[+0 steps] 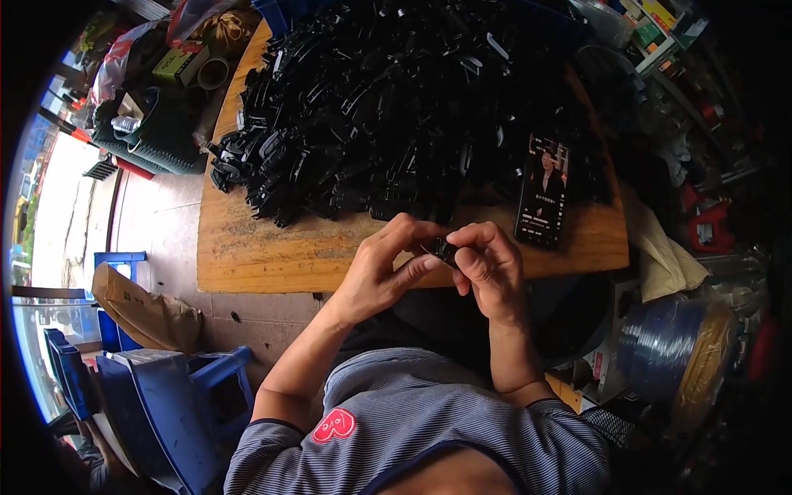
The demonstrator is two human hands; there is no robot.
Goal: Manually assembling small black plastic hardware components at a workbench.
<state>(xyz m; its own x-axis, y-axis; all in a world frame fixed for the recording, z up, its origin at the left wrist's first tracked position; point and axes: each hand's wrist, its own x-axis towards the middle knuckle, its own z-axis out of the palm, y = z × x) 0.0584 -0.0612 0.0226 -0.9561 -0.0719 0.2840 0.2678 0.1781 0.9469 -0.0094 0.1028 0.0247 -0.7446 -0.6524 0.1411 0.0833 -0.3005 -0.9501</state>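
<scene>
Pinching small blk part [445, 250] btwn thumbs & fingers: L hand [378, 268] and R hand [493, 272]. Part held up nr front edge of wooden surface [272, 260]. Pile of blk components [371, 124] beyond; smartphone [541, 194], screen lit, at pile's nr R side.

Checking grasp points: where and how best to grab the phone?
I'd pinch the phone by both long edges, low down, from the near side: it's a slim slab, screen visible, its lower end bordered by bare tabletop, its upper end by the black parts.
</scene>
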